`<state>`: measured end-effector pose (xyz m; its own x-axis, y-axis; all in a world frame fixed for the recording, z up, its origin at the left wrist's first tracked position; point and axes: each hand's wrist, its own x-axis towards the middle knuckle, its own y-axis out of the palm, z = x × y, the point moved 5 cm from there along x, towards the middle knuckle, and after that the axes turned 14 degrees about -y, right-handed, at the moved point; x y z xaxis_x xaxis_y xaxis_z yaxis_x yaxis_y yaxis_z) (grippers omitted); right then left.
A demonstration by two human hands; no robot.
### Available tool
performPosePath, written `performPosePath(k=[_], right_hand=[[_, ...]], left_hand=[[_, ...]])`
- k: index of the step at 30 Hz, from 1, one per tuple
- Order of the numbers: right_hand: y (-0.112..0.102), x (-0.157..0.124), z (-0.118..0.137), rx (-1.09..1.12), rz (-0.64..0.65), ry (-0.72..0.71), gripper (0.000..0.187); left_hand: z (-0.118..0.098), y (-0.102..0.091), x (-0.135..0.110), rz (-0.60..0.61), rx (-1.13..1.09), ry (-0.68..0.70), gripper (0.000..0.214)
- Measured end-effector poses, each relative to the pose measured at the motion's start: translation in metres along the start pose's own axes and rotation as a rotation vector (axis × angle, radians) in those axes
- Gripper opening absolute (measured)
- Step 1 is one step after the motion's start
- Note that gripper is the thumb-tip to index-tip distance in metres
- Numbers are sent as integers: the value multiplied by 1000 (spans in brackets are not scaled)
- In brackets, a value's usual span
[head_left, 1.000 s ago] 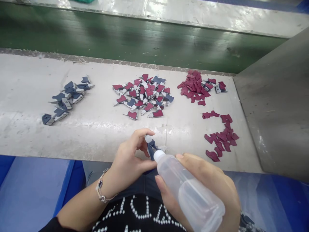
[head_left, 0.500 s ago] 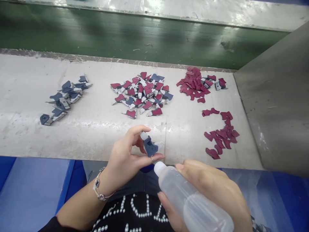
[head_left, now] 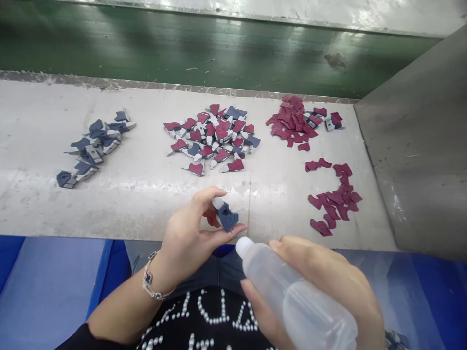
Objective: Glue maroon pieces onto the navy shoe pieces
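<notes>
My left hand [head_left: 191, 231] pinches a small dark blue and grey piece [head_left: 225, 215] between thumb and forefinger, just above the near edge of the white table [head_left: 146, 189]. My right hand [head_left: 328, 282] is wrapped round a translucent plastic squeeze bottle [head_left: 295, 301]. The bottle's white nozzle points up and left, a little below and to the right of the piece, not touching it.
On the table lie a heap of blue-grey pieces [head_left: 93, 146] at left, a mixed red and blue heap [head_left: 215, 136] in the middle, and red pieces [head_left: 292, 124] plus a scattered red group [head_left: 333, 199] at right. A green belt [head_left: 219, 53] runs behind. A grey panel [head_left: 419, 146] rises at right.
The bottle's nozzle has drawn back down and right, away from the blue piece. My left hand has lifted the piece slightly and turned it to show its flat face.
</notes>
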<state>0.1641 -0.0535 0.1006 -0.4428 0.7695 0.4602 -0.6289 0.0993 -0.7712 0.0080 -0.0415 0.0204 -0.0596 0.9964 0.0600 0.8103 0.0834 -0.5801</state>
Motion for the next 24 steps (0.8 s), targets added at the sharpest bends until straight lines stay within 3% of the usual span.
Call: performPosePath(k=[4,9,15,18,20,24], right_hand=[[4,2,2,24,18,-17,33],[1,0,0,67,-118,-65,25],[-1,0,2,-10,1,-48,34],[-6,-2,-1,-38,-25,-6,25],[-9,-5,-7,41,-92,35,18],[-11,-9,-15,195,-138,56,21]], left_hand=[[0,0,-1,-14,-5,-5,61],[-3,-1,0,-12,5,-19,60],[-3,-2,-1,-14,15,5,61],[-3,0,-1,26,-9,17,59],[-4,0,-1,42,-24,10,56],[-5,-1,0,46,-42,-7,55]])
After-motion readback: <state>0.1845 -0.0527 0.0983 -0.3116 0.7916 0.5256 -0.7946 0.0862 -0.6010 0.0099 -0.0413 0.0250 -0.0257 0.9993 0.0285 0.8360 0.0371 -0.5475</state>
